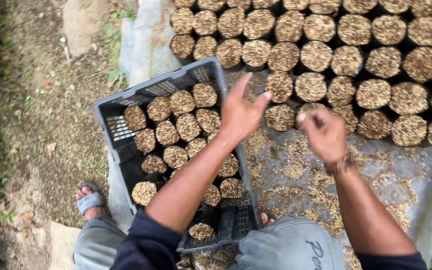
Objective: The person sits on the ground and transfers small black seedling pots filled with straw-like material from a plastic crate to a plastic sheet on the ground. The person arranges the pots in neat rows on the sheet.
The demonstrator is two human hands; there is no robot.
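Note:
My left hand (240, 111) hovers open, fingers spread, over the right rim of a dark grey plastic crate (110, 111) holding several round black bags topped with rice husk (176, 126). My right hand (324, 133) is loosely curled just in front of the rows of husk-filled bags (346, 62) standing on the sheet, nearest to one bag (279, 117) at the row's front left. Whether it pinches anything is unclear. Both forearms reach forward from dark sleeves.
A grey plastic sheet (406, 175) strewn with loose husk lies under the rows. My grey-trousered knees (291, 247) and a sandalled foot (89, 199) are at the bottom. Bare soil and grass (41, 100) lie to the left, with dark pots at the far-left edge.

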